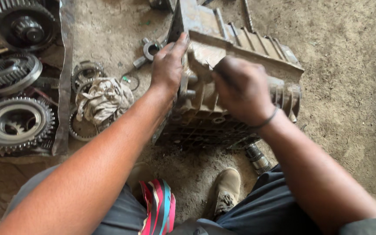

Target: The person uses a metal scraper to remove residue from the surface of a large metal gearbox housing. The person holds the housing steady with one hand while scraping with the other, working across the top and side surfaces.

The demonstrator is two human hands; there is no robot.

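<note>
Striped cloth (158, 209) in red, blue and white hangs at the person's lap, over dark grey trousers (266, 209), with a dusty tan shoe (226, 191) planted on the dirt floor (353, 87) just below. Both forearms reach out from there to a cast metal gearbox housing (240, 48), ribbed along its top, greasy and caked with grime, lying on its side on the floor straight ahead.

His left hand (168, 65) lies flat and open against the housing's near-left face, fingers stretched up along the edge, pressing rather than gripping. His right hand (242, 89) is curled closed over the housing's front; it seems to pinch a thin dark tool or scraper, though the blur makes that hard to confirm. A dark band circles that wrist.

Left of the housing sits a crumpled, oil-stained rag (102, 99) piled on thin metal rings (83, 72). Further left, large toothed steel gears (16, 122) lie in a heap, shiny where worn. A splined shaft end (257, 157) pokes out beneath the housing near the right knee.
</note>
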